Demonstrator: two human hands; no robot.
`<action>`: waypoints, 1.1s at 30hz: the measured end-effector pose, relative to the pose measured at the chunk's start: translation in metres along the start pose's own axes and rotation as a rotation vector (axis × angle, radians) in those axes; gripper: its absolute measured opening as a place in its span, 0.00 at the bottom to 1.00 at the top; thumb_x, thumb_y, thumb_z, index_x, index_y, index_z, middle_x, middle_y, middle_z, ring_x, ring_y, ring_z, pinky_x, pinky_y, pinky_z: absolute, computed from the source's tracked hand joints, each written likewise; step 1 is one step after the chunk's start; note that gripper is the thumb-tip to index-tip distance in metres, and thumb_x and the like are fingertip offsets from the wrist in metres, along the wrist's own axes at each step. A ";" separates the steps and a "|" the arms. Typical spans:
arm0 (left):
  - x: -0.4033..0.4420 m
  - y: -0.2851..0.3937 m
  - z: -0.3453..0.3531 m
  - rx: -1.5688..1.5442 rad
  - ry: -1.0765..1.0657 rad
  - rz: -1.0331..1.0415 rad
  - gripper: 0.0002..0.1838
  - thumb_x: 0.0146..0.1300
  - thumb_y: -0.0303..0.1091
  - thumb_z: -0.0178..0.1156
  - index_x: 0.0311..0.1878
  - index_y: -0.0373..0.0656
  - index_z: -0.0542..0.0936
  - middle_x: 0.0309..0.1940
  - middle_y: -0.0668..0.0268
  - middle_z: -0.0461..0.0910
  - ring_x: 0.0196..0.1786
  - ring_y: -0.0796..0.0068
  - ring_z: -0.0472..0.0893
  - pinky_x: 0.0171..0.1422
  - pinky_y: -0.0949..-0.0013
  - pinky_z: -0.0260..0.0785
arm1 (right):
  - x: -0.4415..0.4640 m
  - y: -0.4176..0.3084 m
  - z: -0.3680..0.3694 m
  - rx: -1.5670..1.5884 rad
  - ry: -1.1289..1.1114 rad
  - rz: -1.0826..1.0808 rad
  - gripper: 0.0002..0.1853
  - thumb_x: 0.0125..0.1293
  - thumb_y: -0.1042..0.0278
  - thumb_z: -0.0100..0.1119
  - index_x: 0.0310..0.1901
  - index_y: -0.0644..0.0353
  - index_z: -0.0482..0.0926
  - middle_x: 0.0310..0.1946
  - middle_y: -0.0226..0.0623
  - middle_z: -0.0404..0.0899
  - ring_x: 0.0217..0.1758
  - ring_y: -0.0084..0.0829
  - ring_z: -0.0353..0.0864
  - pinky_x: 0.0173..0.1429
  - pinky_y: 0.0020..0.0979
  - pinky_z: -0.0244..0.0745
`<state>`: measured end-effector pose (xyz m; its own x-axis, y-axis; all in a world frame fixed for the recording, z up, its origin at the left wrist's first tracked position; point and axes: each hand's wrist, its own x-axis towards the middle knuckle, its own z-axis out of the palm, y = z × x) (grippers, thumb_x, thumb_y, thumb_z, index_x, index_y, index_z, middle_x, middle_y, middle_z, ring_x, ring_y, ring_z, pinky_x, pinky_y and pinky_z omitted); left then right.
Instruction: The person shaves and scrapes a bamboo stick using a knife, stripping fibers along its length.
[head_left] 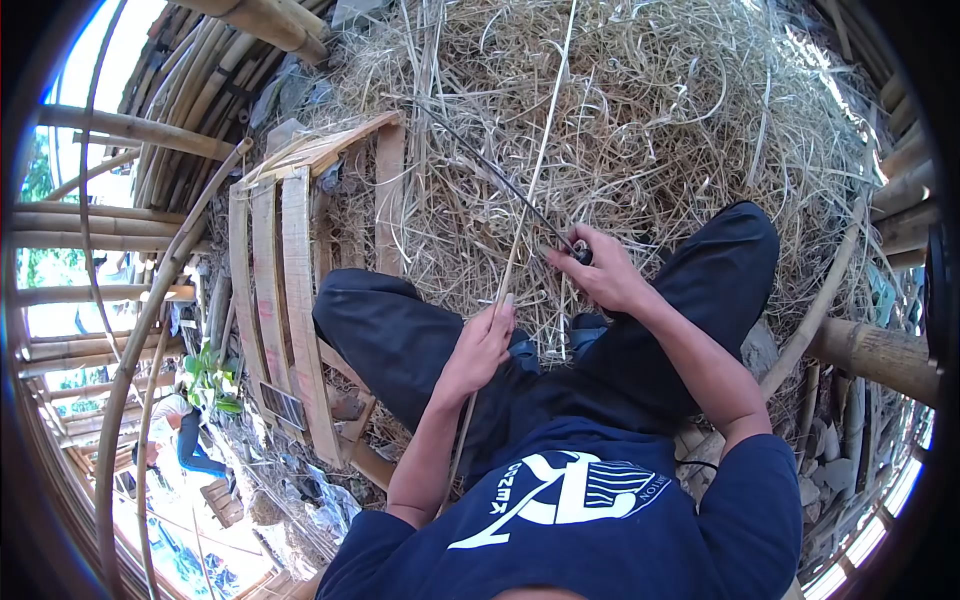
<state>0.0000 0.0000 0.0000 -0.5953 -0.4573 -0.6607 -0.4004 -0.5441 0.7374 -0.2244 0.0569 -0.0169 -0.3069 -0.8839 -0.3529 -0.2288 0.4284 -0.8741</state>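
My left hand (483,347) is closed around a long, thin bamboo strip (540,160). The strip runs up past the top of the view, and its lower end trails down beside my left forearm. My right hand (603,272) grips the dark handle of a long-bladed knife (490,168). Seen almost edge-on, the narrow dark blade points up and to the left and crosses the strip above my left hand. Whether blade and strip touch, I cannot tell. Both hands are between my bent knees, over a heap of pale shavings (640,120).
A slatted wooden crate (265,300) stands by my left knee. Bamboo poles (110,240) form a framework on the left, and a thick bamboo pole (875,355) lies at the right. Another person (190,440) is at the lower left, beyond a green leafy plant (212,378).
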 end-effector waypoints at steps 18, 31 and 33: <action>-0.017 -0.020 -0.012 -0.061 -0.065 -0.051 0.16 0.78 0.46 0.44 0.33 0.49 0.66 0.19 0.82 0.55 0.18 0.91 0.52 0.21 0.81 0.45 | 0.027 -0.003 -0.021 -0.035 0.047 -0.034 0.19 0.75 0.55 0.50 0.36 0.66 0.74 0.18 0.40 0.75 0.20 0.32 0.75 0.30 0.37 0.69; -0.014 -0.025 -0.019 -0.119 -0.075 -0.019 0.15 0.77 0.44 0.46 0.34 0.49 0.66 0.17 0.82 0.54 0.17 0.91 0.51 0.21 0.80 0.45 | 0.015 -0.008 -0.018 -0.211 0.068 -0.119 0.18 0.76 0.57 0.47 0.38 0.67 0.74 0.18 0.50 0.72 0.17 0.42 0.71 0.27 0.41 0.66; -0.013 -0.024 -0.020 -0.145 -0.068 -0.030 0.15 0.77 0.44 0.46 0.34 0.49 0.66 0.17 0.82 0.54 0.17 0.91 0.51 0.20 0.80 0.45 | 0.012 -0.013 -0.019 -0.301 -0.047 -0.179 0.17 0.76 0.58 0.49 0.36 0.67 0.74 0.18 0.50 0.72 0.17 0.42 0.70 0.27 0.41 0.66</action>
<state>0.0315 0.0055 -0.0119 -0.6324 -0.3929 -0.6676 -0.3174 -0.6548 0.6860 -0.2424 0.0443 -0.0038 -0.1958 -0.9547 -0.2242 -0.5392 0.2958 -0.7885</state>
